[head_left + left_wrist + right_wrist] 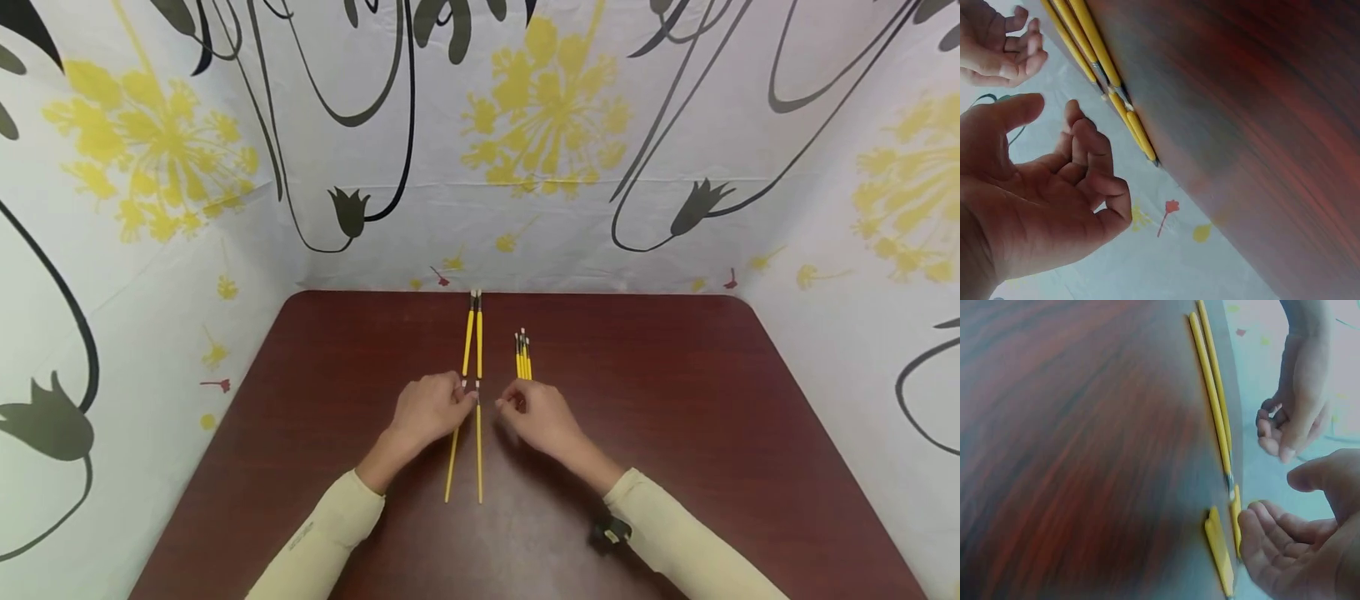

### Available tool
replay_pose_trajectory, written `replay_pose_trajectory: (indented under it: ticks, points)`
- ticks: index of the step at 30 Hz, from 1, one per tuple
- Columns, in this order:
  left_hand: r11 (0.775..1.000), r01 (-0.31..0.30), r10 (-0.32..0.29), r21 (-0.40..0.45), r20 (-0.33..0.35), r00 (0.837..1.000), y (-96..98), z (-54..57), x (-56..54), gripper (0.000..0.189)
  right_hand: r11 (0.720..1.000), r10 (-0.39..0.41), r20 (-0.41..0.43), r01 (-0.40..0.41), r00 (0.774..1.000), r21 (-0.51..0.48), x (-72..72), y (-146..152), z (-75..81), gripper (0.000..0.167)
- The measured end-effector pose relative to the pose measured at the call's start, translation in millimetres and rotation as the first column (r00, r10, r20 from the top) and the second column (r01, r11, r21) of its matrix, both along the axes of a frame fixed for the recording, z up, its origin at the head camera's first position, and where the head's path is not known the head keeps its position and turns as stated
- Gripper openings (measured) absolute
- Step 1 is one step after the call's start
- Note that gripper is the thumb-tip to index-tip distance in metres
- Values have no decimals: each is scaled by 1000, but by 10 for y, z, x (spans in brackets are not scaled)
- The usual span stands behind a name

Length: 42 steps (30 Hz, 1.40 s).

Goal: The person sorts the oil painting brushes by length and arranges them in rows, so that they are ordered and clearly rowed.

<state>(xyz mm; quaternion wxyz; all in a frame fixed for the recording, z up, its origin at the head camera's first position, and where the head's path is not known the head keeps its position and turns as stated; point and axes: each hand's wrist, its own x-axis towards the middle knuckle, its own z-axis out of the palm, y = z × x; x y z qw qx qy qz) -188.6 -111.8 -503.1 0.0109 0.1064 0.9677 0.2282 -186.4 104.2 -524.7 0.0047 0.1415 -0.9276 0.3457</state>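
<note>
Two yellow-handled paintbrushes lie side by side at the back of the table, their pale tips at its far edge. In front of them, a nearer pair of paintbrushes continues the line, spread slightly apart at the handle ends. My left hand hovers over the upper part of the nearer pair, hiding some of the left brush. Its fingers curl loosely, thumb apart, nothing between them. To the right, my right hand is just in front of a bundle of paintbrushes, covering their lower ends. Its relaxed fingers hold nothing.
The dark red-brown table has rounded far corners. White cloth walls with floral prints stand around it at the back and sides. A small black device is at the right sleeve.
</note>
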Motion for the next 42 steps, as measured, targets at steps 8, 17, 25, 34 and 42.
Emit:
replay_pose_trajectory:
  ticks: [8, 17, 25, 34, 42]
  points:
    - [978, 21, -39, 206, 82, 996, 162, -16, -136, 31, 995, -44, -76, 37, 996, -98, -121, 224, 2, 25]
    - [950, 76, -114, 303, 110, 987, 454, 6, -373, 46, 983, -108, -29, 103, 994, -152, -271, 385, -67, 32]
    - [975, 61, -98, 213, 164, 982, 684, -28, -546, 31, 971, -161, 53, 168, 986, -169, -367, 417, -167, 17]
    - [987, 24, -51, 157, 172, 984, 776, -53, -749, 27, 949, -219, 174, 251, 960, -190, -456, 359, -177, 16]
    - [997, -23, 3, 76, 251, 968, 835, -26, -835, 59, 953, -254, 198, 280, 947, -116, -494, 326, -188, 19]
